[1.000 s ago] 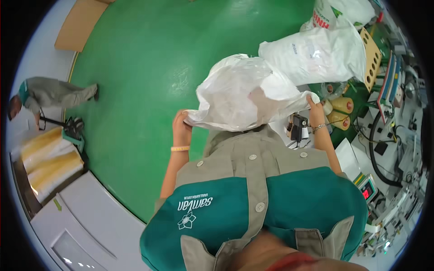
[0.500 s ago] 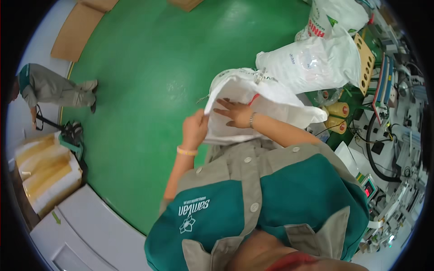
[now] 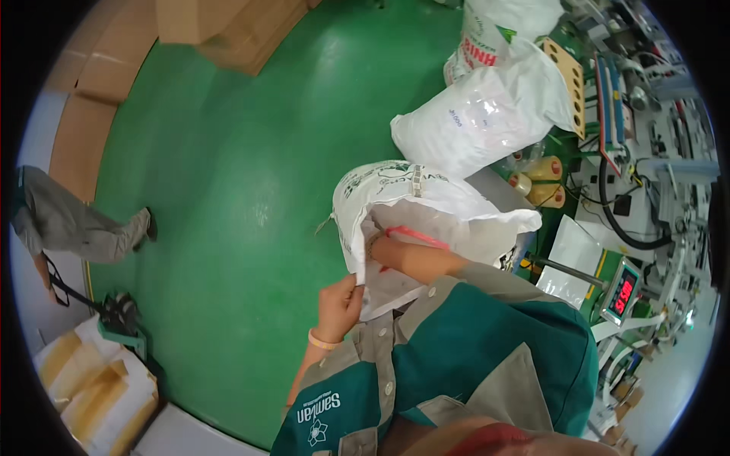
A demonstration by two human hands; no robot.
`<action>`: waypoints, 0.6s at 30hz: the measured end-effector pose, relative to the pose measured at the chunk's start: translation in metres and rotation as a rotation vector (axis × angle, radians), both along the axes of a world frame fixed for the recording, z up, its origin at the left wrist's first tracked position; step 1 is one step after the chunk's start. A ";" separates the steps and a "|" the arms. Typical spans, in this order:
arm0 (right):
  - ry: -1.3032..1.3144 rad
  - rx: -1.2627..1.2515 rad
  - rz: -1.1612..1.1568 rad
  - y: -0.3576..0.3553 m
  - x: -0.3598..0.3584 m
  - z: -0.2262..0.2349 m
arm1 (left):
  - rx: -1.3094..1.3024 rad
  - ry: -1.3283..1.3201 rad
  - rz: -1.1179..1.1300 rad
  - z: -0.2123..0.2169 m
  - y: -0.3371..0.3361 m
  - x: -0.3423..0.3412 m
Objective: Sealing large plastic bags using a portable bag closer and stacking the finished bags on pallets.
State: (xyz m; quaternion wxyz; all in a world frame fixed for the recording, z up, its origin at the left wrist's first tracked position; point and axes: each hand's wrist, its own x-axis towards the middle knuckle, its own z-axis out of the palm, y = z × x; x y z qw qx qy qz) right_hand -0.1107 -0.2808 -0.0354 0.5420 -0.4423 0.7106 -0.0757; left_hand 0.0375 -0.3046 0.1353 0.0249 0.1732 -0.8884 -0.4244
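left hand pinches sack rim; right hand inside.

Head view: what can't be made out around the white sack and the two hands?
- Right hand: fingers are inside the white sack, hidden by its folded mouth.
- Sack contents: covered by the sack wall.
- Left hand: pinches the sack edge; fingertips hidden behind it.
- Person's lower body: blocked by their own shirt.
- Scale by the bench: platform partly hidden, display too small.

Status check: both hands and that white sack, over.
Left hand grips white sack by its mouth edge. Right hand reaches inside, hidden past the wrist. Filled clear bag lies beyond, apart from it.
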 end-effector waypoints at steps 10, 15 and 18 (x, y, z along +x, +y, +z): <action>0.621 -0.728 -0.274 0.114 -0.040 0.085 | 0.114 0.097 0.115 -0.005 -0.025 -0.029; 0.568 -0.201 0.007 0.079 -0.058 0.037 | 0.056 0.061 0.186 -0.005 -0.028 -0.028; 0.534 -0.323 -0.053 0.104 -0.053 0.033 | -0.060 0.013 0.268 -0.010 -0.030 -0.031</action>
